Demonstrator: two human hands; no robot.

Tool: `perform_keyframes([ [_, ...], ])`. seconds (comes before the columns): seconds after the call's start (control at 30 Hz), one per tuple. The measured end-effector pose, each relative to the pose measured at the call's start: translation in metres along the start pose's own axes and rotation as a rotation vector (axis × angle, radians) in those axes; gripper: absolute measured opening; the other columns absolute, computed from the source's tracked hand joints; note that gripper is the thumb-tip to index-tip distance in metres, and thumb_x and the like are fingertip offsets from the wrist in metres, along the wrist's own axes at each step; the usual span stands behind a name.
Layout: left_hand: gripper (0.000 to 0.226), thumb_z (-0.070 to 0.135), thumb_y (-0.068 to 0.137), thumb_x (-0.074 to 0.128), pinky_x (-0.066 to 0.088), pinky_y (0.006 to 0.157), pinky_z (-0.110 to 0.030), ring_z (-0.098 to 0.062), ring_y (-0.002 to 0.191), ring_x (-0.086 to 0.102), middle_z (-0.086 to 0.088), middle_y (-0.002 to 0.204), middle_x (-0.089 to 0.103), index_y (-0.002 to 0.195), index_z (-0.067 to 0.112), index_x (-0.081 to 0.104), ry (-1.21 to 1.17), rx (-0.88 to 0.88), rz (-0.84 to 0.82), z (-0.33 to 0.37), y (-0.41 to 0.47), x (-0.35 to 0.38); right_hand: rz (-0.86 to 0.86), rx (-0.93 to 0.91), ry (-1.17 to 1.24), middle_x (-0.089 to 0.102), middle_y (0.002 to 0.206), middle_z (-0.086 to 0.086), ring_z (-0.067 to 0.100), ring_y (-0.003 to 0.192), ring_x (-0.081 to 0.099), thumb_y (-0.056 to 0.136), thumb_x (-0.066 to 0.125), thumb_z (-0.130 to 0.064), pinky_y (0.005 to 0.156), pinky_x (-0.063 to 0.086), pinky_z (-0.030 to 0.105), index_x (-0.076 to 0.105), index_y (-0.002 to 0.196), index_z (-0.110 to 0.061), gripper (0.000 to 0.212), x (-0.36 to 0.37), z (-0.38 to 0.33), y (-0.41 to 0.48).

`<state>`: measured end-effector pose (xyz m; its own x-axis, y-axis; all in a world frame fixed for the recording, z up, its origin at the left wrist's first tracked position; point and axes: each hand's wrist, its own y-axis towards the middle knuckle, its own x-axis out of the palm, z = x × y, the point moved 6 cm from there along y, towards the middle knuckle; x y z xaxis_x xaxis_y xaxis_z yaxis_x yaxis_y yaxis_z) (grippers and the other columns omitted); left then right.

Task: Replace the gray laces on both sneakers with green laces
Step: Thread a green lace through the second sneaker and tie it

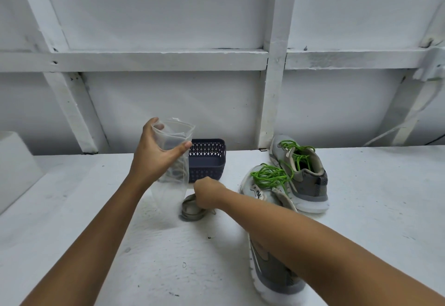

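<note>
Two grey sneakers stand on the white table at the right, both laced in bright green. The far sneaker (pixel 304 173) stands near the wall; the near sneaker (pixel 267 211) is partly hidden under my right forearm. My left hand (pixel 156 151) holds a clear plastic zip bag (pixel 172 163) upright by its open top, and something grey shows faintly through it. My right hand (pixel 207 192) is curled over a bundle of gray laces (pixel 191 210) lying on the table beside the bag's bottom.
A dark blue perforated basket (pixel 208 160) stands just behind the bag and my right hand. A white framed wall (pixel 216 100) rises along the table's far edge. A white object (pixel 16 168) sits at the left edge.
</note>
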<state>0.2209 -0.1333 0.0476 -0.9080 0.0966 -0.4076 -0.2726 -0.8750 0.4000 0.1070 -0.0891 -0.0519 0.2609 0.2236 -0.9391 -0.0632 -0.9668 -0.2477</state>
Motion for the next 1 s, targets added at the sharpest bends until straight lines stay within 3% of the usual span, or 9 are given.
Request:
perform_keyframes([
  [0.07, 0.104, 0.054, 0.055, 0.071, 0.034, 0.093, -0.024, -0.009, 0.115, 0.041, 0.0, 0.136, 0.044, 0.143, 0.023, 0.025, 0.005, 0.007, -0.005, 0.002, -0.001, 0.003, -0.035, 0.058, 0.127, 0.059, 0.089, 0.021, 0.036, 0.081, 0.065, 0.089, 0.047, -0.001, 0.071, 0.057, 0.038, 0.056, 0.09, 0.005, 0.01, -0.011, 0.008, -0.005],
  [0.2, 0.108, 0.058, 0.053, 0.071, 0.037, 0.095, -0.028, -0.013, 0.117, 0.042, 0.0, 0.135, 0.043, 0.143, 0.031, 0.019, 0.028, 0.023, -0.026, 0.005, -0.003, 0.008, -0.018, 0.147, 0.394, 0.069, 0.095, 0.025, 0.035, 0.074, 0.069, 0.092, 0.054, -0.007, 0.061, 0.06, 0.038, 0.061, 0.106, 0.011, 0.023, -0.051, 0.033, -0.018],
  [0.3, 0.103, 0.055, 0.06, 0.077, 0.041, 0.101, -0.037, -0.019, 0.125, 0.043, -0.002, 0.141, 0.041, 0.143, 0.034, 0.018, 0.098, 0.048, -0.048, 0.006, -0.003, 0.016, 0.107, 0.143, 0.484, 0.068, 0.088, 0.021, 0.026, 0.057, 0.063, 0.09, 0.06, -0.008, 0.054, 0.057, 0.031, 0.063, 0.106, 0.006, 0.022, -0.102, 0.055, -0.039],
  [0.4, 0.104, 0.054, 0.063, 0.078, 0.04, 0.104, -0.043, -0.022, 0.13, 0.041, -0.001, 0.146, 0.038, 0.144, 0.035, 0.016, 0.156, 0.063, -0.078, 0.009, -0.006, 0.028, 0.307, 0.126, 0.47, 0.064, 0.077, 0.012, 0.02, 0.057, 0.061, 0.09, 0.059, -0.007, 0.054, 0.056, 0.026, 0.063, 0.105, 0.0, 0.017, -0.152, 0.072, -0.061],
  [0.57, 0.11, 0.062, 0.059, 0.076, 0.04, 0.103, -0.045, -0.025, 0.13, 0.043, 0.0, 0.146, 0.039, 0.145, 0.037, 0.013, 0.218, 0.103, -0.117, 0.025, -0.016, 0.048, 0.498, 0.07, 0.532, 0.062, 0.067, 0.008, 0.021, 0.055, 0.064, 0.089, 0.055, -0.002, 0.057, 0.059, 0.035, 0.064, 0.101, -0.004, 0.016, -0.193, 0.068, -0.074],
  [0.67, 0.112, 0.064, 0.057, 0.075, 0.036, 0.103, -0.043, -0.022, 0.131, 0.041, 0.002, 0.145, 0.041, 0.146, 0.038, 0.012, 0.251, 0.13, -0.124, 0.035, -0.021, 0.058, 0.444, 0.016, 0.403, 0.064, 0.071, 0.01, 0.028, 0.066, 0.069, 0.087, 0.058, -0.003, 0.067, 0.06, 0.039, 0.065, 0.102, -0.003, 0.017, -0.189, 0.047, -0.071],
  [0.77, 0.114, 0.068, 0.056, 0.074, 0.036, 0.105, -0.05, -0.021, 0.13, 0.042, 0.001, 0.143, 0.043, 0.145, 0.042, 0.007, 0.251, 0.141, -0.125, 0.042, -0.024, 0.066, 0.299, -0.001, 0.177, 0.067, 0.08, 0.009, 0.023, 0.073, 0.068, 0.085, 0.065, -0.014, 0.073, 0.058, 0.032, 0.068, 0.108, -0.005, 0.024, -0.174, 0.026, -0.067],
  [0.9, 0.117, 0.073, 0.053, 0.07, 0.037, 0.104, -0.053, -0.022, 0.129, 0.044, 0.0, 0.144, 0.042, 0.143, 0.046, 0.0, 0.258, 0.134, -0.124, 0.049, -0.026, 0.07, 0.127, -0.052, 0.319, 0.071, 0.09, 0.015, 0.03, 0.088, 0.07, 0.086, 0.06, -0.012, 0.074, 0.059, 0.035, 0.067, 0.11, -0.003, 0.026, -0.162, 0.016, -0.063],
  [1.0, 0.119, 0.08, 0.047, 0.061, 0.038, 0.103, -0.056, -0.025, 0.128, 0.045, 0.0, 0.145, 0.042, 0.142, 0.047, -0.003, 0.204, 0.116, -0.116, 0.049, -0.025, 0.07, 0.23, -0.069, 0.301, 0.071, 0.097, 0.016, 0.029, 0.088, 0.07, 0.09, 0.053, -0.011, 0.072, 0.06, 0.034, 0.069, 0.105, -0.001, 0.024, -0.169, 0.019, -0.065],
])
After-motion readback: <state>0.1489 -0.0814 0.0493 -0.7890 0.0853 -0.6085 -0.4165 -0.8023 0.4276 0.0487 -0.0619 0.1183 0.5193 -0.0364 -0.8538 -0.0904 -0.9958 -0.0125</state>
